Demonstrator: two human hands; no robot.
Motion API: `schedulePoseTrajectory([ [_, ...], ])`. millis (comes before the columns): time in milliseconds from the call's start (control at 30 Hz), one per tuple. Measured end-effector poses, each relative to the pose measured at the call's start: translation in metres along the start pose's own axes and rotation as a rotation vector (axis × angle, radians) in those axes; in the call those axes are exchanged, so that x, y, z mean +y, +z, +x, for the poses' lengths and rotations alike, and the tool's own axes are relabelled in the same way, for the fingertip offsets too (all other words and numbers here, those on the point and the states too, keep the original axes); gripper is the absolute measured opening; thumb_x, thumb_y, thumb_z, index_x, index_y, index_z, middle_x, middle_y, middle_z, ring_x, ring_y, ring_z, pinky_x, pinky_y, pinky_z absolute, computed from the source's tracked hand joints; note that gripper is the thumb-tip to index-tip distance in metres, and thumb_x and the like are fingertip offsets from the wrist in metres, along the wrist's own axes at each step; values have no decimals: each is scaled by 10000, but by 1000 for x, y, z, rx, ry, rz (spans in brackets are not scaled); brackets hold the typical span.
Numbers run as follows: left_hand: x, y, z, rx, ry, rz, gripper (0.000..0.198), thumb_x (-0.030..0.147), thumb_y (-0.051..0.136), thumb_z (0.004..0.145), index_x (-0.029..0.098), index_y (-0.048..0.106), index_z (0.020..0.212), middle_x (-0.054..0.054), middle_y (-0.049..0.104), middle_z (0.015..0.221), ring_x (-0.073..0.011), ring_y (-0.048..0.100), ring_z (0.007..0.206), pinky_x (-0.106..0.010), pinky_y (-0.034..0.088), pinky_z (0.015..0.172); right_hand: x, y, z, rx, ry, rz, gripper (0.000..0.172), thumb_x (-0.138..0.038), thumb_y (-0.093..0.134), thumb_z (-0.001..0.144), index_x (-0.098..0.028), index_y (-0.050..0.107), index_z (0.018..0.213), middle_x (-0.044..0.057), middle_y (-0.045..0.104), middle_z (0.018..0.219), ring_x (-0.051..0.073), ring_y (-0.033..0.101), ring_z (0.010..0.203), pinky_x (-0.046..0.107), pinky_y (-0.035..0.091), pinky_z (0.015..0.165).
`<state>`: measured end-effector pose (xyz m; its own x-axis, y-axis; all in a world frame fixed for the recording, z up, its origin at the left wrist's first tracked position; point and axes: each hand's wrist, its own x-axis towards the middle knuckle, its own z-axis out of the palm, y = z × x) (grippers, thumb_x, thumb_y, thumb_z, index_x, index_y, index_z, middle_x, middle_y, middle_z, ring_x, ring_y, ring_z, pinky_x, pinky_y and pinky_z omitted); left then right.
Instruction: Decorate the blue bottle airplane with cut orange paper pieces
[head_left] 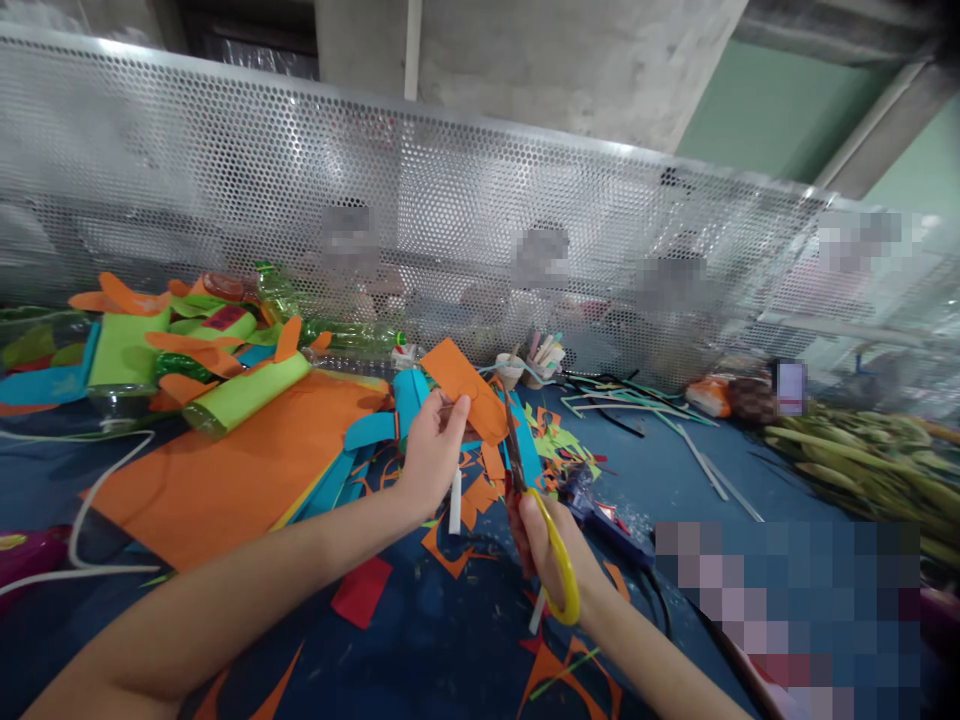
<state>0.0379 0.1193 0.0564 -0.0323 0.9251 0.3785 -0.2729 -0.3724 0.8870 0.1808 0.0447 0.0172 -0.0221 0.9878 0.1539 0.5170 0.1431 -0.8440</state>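
Observation:
My left hand pinches an orange paper piece and holds it up over the blue table. My right hand grips yellow-handled scissors; their blades point up and away and meet the paper's right edge. Orange, red and green paper scraps lie under and around both hands. A white stick lies just below my left hand.
A large orange sheet lies at left, with rolled green paper, blue strips and plastic bottles behind it. A white cable loops at far left. A perforated metal screen closes the back. Green stalks pile at right.

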Motion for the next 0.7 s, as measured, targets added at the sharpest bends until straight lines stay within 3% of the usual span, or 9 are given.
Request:
schedulePoseTrajectory([
  [133,1,-1,2,-59,-12,-69,200,392,505,859,195,505,897,-25,628,828,-165,628,766,-305,506,754,-3,-2,0,0,-21,-23,471,-607,288,865,-227,324,587,-49,345,434,92,331,396,225,273,360],
  [700,16,-2,8,-35,39,-25,160,338,538,831,180,525,813,-7,621,743,-153,602,693,-280,484,689,-6,-2,-3,-2,-35,-16,475,-629,316,851,-222,327,607,-50,336,469,79,297,396,217,240,348],
])
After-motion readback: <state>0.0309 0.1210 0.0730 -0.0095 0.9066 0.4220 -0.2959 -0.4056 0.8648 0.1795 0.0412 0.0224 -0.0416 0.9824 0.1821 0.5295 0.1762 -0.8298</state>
